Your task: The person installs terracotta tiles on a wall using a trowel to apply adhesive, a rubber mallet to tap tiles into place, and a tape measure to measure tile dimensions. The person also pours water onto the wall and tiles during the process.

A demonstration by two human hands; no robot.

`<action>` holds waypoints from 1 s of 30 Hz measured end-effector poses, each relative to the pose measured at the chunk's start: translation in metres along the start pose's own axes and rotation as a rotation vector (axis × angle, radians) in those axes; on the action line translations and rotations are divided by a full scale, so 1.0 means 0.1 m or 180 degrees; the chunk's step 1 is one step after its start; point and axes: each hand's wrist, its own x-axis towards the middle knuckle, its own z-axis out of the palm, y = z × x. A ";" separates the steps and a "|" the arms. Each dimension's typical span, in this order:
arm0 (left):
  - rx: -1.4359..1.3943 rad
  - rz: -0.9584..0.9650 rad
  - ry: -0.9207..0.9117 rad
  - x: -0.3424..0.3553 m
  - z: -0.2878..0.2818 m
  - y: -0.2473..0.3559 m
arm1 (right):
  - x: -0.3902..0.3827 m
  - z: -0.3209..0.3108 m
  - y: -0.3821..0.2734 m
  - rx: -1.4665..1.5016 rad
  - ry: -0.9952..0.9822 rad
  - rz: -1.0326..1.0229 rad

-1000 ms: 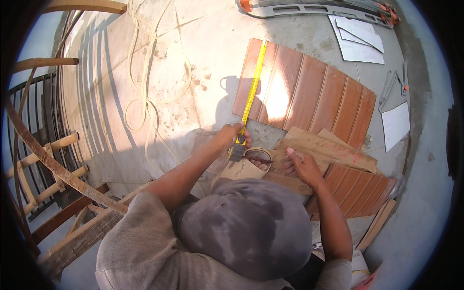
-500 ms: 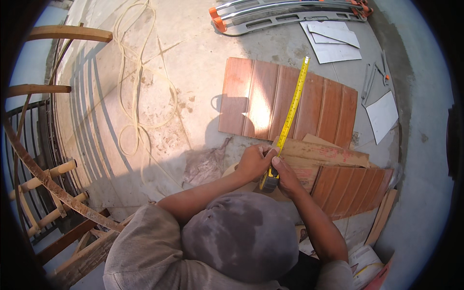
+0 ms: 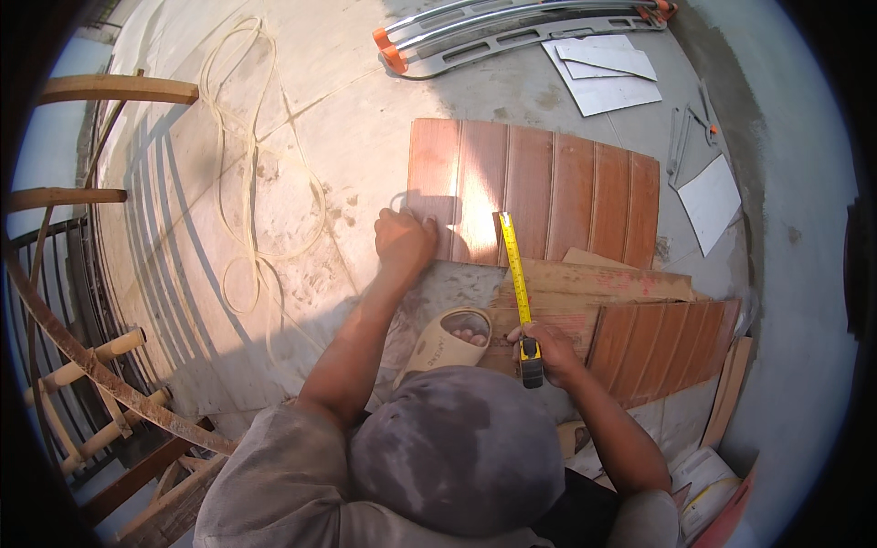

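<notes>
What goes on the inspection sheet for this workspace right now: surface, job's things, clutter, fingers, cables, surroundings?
Surface: dusty, stained floor, part sunlit, part shaded.
Job's things: large grooved brown panel, flat on the floor; yellow tape measure, blade out, its end over the panel in this view, contact unclear.
Left hand's fingers: at the panel's near left corner; grip unclear.
Right hand's fingers: around the tape measure's case.
Clutter: cardboard; smaller brown panel; loose white pieces; long rail tool with orange ends.
Cables: pale cord or hose, looped loosely on the floor, left of the panel.
Surroundings: pale wall at right; dark railing and wooden framework at left.
</notes>
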 end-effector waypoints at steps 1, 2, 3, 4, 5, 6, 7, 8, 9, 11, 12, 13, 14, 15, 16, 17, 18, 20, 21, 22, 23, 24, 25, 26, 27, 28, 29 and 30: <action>-0.0073 -0.0141 -0.0102 0.01 -0.04 0.06 | 0.02 0.00 0.03 -0.0183 -0.0030 -0.0134; -0.0136 -0.0298 -0.0193 0.02 -0.09 0.11 | 0.04 0.01 0.07 -0.0373 -0.0081 -0.0265; -0.0135 -0.0321 -0.0219 0.03 -0.08 0.13 | 0.05 0.01 0.10 -0.0565 -0.0132 -0.0397; -0.0135 -0.0346 -0.0242 0.04 -0.07 0.15 | 0.03 0.03 0.11 -0.0579 -0.0114 -0.0355; -0.0132 -0.0385 -0.0265 0.06 -0.06 0.16 | 0.02 0.04 0.13 -0.0599 -0.0106 -0.0306; -0.0104 -0.0369 -0.0196 0.07 -0.05 0.19 | 0.01 0.06 0.13 -0.0619 -0.0100 -0.0256; -0.0077 -0.0354 -0.0129 0.09 -0.03 0.23 | 0.02 0.08 0.13 -0.0587 -0.0099 -0.0245; -0.0051 -0.0332 -0.0071 0.11 0.00 0.26 | 0.04 0.09 0.15 -0.0549 -0.0088 -0.0230; 0.0046 -0.0246 -0.0068 0.16 0.04 0.24 | 0.04 0.10 0.15 -0.0525 -0.0095 -0.0211; 0.0235 -0.0062 -0.0070 0.36 0.17 0.18 | 0.07 0.12 0.16 -0.0477 -0.0230 -0.0239; -0.0053 -0.0103 -0.0143 0.45 0.14 0.19 | 0.08 0.14 0.17 -0.0445 -0.0284 -0.0250; -0.0342 -0.0145 -0.0215 0.55 0.10 0.19 | 0.08 0.17 0.13 -0.0443 -0.0283 -0.0267; -0.0626 -0.0191 -0.0291 0.64 0.03 0.18 | 0.07 0.24 0.05 -0.0435 -0.0285 -0.0278; -0.1203 -0.0096 -0.0554 0.71 -0.10 0.19 | 0.07 0.30 0.00 -0.0420 -0.0283 -0.0284; -0.1781 -0.0004 -0.0811 0.78 -0.25 0.19 | 0.10 0.34 0.00 -0.0342 -0.0257 -0.0317; -0.2365 0.0094 -0.1047 0.86 -0.37 0.16 | 0.16 0.38 0.00 -0.0275 -0.0240 -0.0363; -0.2747 0.0061 -0.0789 0.90 -0.30 0.05 | 0.20 0.43 -0.03 -0.0210 -0.0225 -0.0412; -0.2688 -0.0009 -0.0890 0.61 -0.22 -0.03 | 0.23 0.54 -0.16 -0.0057 -0.0251 -0.0479; -0.2647 -0.0028 -0.0962 0.36 -0.19 -0.05 | 0.24 0.58 -0.20 0.0042 -0.0248 -0.0518; -0.2876 0.0106 -0.1522 -0.02 -0.37 0.13 | 0.28 0.59 -0.20 0.0066 -0.0278 -0.0580; -0.2351 -0.0213 -0.2114 -0.34 -0.32 0.15 | 0.32 0.60 -0.21 0.0063 -0.0327 -0.0648; -0.2490 -0.0338 -0.2732 -0.62 -0.34 0.19 | 0.36 0.62 -0.22 0.0060 -0.0395 -0.0700; -0.2613 -0.0451 -0.3367 -0.83 -0.34 0.22 | 0.45 0.59 -0.15 -0.0373 -0.0183 -0.0935; -0.2940 -0.0449 -0.3145 -0.96 -0.28 0.19 | 0.55 0.55 -0.05 -0.0809 0.0020 -0.1153; -0.3268 -0.0437 -0.2906 -1.05 -0.20 0.14 | 0.59 0.56 -0.03 -0.1256 0.0225 -0.1377; -0.3589 -0.0421 -0.2659 -1.10 -0.12 0.08 | 0.60 0.58 -0.01 -0.1249 0.0305 -0.1501; -0.3499 -0.0490 -0.2727 -1.07 -0.19 0.10 | 0.59 0.63 -0.07 -0.1250 0.0386 -0.1637; -0.3407 -0.0557 -0.2796 -1.03 -0.29 0.11 | 0.58 0.67 -0.13 -0.1248 0.0470 -0.1773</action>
